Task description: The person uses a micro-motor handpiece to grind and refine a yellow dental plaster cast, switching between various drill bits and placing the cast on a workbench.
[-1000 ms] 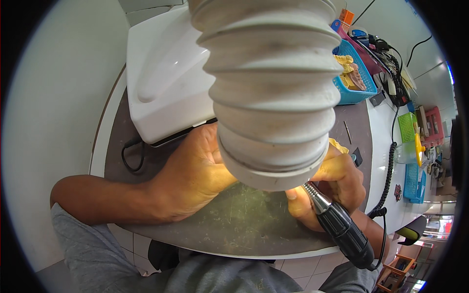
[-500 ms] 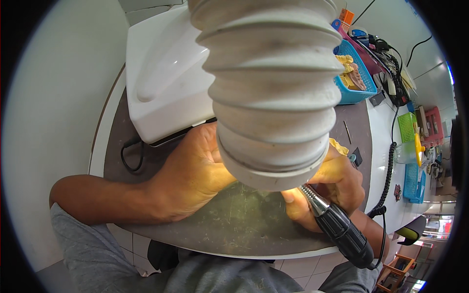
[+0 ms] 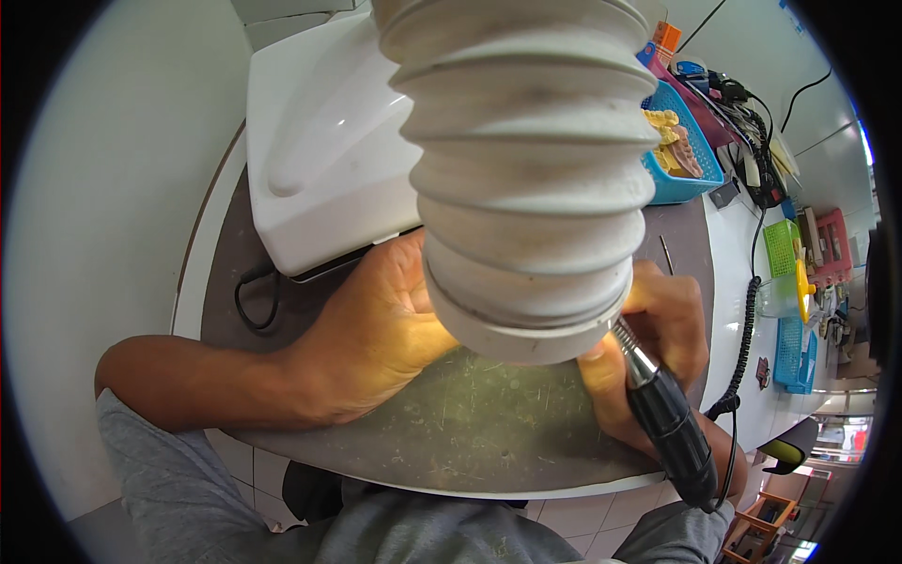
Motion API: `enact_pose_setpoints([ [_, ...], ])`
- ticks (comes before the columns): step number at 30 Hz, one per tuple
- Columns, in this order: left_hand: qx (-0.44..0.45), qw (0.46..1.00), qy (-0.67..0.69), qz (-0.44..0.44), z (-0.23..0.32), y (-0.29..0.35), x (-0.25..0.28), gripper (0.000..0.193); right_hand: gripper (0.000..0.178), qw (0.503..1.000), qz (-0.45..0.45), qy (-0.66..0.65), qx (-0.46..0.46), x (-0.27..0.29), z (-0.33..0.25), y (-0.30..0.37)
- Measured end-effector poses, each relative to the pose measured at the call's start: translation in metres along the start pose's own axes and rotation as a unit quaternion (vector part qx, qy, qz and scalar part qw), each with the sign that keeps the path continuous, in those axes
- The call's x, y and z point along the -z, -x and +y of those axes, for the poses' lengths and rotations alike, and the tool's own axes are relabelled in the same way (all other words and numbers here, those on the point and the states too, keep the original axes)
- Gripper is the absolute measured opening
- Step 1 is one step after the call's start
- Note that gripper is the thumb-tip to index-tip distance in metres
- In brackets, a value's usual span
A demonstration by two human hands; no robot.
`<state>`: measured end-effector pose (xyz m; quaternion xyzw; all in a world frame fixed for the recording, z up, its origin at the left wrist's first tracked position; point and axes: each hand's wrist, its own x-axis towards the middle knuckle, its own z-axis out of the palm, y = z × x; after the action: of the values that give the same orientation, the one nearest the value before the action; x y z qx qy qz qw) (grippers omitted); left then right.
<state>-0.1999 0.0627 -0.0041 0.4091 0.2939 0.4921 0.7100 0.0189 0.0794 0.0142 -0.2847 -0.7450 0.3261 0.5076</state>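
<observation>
My right hand (image 3: 648, 352) grips a handpiece (image 3: 669, 423), a rotary tool with a black body and silver neck. It slants up to the left, its tip hidden behind a wide white corrugated hose (image 3: 531, 202). My left hand (image 3: 381, 343) is curled, its thumb reaching toward the hose's lower end. Its fingertips and whatever they hold are behind the hose. Light falls on both hands and on the scratched dark work mat (image 3: 489, 423) under them.
A white machine housing (image 3: 329, 160) stands at the back left. Back right, a blue basket (image 3: 691, 193) holds yellow and pink dental models (image 3: 672, 141). A thin metal tool (image 3: 666, 254) lies on the mat. A coiled black cord (image 3: 749, 338) runs along the right side, near a blue tray (image 3: 796, 357).
My right hand and the handpiece have shifted to the right, and the handpiece stands steeper. A yellow piece beside that hand is no longer visible. My left hand stays almost still.
</observation>
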Motion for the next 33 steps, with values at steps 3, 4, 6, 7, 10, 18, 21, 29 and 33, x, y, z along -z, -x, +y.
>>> enact_pose_setpoints([
  [3, 0.000, 0.999, -0.014, 0.029, 0.009, 0.001, -0.005, 0.043, 0.023, 0.995, -0.054, 0.079, -0.001, 0.009, 0.006, -0.005],
  [4, 0.000, 1.000, -0.013, 0.028, 0.005, 0.001, -0.003, 0.043, 0.023, 0.995, -0.054, 0.080, -0.001, 0.008, 0.006, -0.005],
  [6, -0.008, 0.999, -0.046, -0.019, -0.013, -0.001, 0.007, 0.042, 0.023, 0.998, -0.048, 0.030, -0.008, 0.004, 0.009, -0.005],
  [7, -0.007, 0.999, -0.045, -0.020, -0.019, -0.002, 0.010, 0.042, 0.024, 0.999, -0.044, 0.005, -0.012, 0.003, 0.009, -0.005],
  [10, -0.054, 0.997, -0.045, -0.035, -0.026, -0.005, 0.012, 0.040, 0.024, 0.997, -0.070, 0.016, -0.006, 0.001, 0.005, -0.011],
  [18, -0.009, 0.974, -0.182, -0.136, 0.009, -0.001, 0.023, 0.028, 0.031, 0.994, -0.077, 0.080, 0.022, 0.000, 0.005, -0.016],
  [21, -0.047, 0.996, -0.063, -0.046, -0.024, -0.005, 0.007, 0.028, 0.031, 0.993, -0.078, 0.084, 0.024, -0.002, 0.006, -0.016],
  [29, -0.003, 0.999, -0.015, -0.045, -0.005, -0.003, 0.003, 0.028, 0.028, 0.998, -0.030, 0.037, 0.050, 0.008, 0.001, -0.011],
  [33, -0.010, 1.000, -0.025, -0.014, -0.013, -0.001, 0.004, 0.028, 0.022, 0.985, -0.104, 0.108, 0.082, 0.020, 0.004, -0.011],
])
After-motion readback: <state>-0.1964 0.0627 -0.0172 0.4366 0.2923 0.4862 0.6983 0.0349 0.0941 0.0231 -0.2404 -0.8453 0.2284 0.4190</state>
